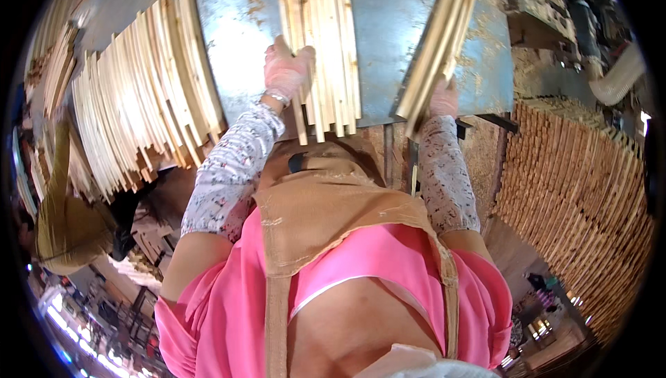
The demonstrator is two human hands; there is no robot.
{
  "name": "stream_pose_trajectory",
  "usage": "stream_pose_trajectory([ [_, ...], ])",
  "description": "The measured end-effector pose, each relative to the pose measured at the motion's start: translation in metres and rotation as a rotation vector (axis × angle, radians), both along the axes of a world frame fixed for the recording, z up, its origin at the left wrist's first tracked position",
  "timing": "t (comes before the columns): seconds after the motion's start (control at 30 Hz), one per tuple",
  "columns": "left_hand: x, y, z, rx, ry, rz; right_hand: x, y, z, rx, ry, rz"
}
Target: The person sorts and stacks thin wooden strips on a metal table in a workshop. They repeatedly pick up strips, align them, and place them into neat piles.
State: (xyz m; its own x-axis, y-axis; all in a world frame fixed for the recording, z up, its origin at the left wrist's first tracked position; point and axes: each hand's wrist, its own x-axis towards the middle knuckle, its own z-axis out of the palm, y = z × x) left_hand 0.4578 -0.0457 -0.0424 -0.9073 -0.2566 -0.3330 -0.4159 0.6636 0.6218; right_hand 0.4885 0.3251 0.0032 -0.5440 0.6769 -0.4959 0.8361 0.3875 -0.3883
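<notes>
My left hand (286,71), in a pinkish glove, is closed over the left edge of the middle row of pale wooden strips (329,52). Its thumb lies across the strips and its fingers are at the outer side. At the right, a small bundle of wooden strips (438,45) leans at a slant, its lower end jutting past the table's near edge. My right hand (444,98) grips this bundle near that end; part of its fingers is hidden behind the wood.
A blue-grey metal table (385,31), dusted with wood shavings, bears the strips. On its left lies a wide row of more strips (139,87). A large stack of wooden pieces (576,204) stands at the right, below a pale flexible hose (619,80).
</notes>
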Motion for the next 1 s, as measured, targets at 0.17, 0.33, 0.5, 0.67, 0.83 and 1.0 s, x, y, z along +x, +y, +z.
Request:
stream_pose_trajectory([
  [0.17,-0.002,0.001,-0.036,0.304,0.126,0.019,-0.005,0.02,-0.039,0.272,0.107,0.342],
  [0.33,-0.006,0.018,-0.064,0.298,0.169,-0.044,-0.022,-0.017,0.021,0.333,-0.147,0.379],
  [0.5,0.001,0.028,-0.035,0.405,0.072,0.019,-0.009,0.019,0.019,0.088,-0.04,0.307],
  [0.67,0.005,0.03,-0.026,0.732,-0.044,0.167,0.022,0.066,0.02,-0.086,0.169,0.194],
  [0.83,-0.007,0.04,-0.011,0.403,0.051,-0.022,0.011,0.068,0.003,-0.168,0.169,0.071],
  [1.0,0.022,0.05,0.036,0.039,-0.062,-0.111,0.013,0.081,-0.036,0.056,0.166,0.23],
])
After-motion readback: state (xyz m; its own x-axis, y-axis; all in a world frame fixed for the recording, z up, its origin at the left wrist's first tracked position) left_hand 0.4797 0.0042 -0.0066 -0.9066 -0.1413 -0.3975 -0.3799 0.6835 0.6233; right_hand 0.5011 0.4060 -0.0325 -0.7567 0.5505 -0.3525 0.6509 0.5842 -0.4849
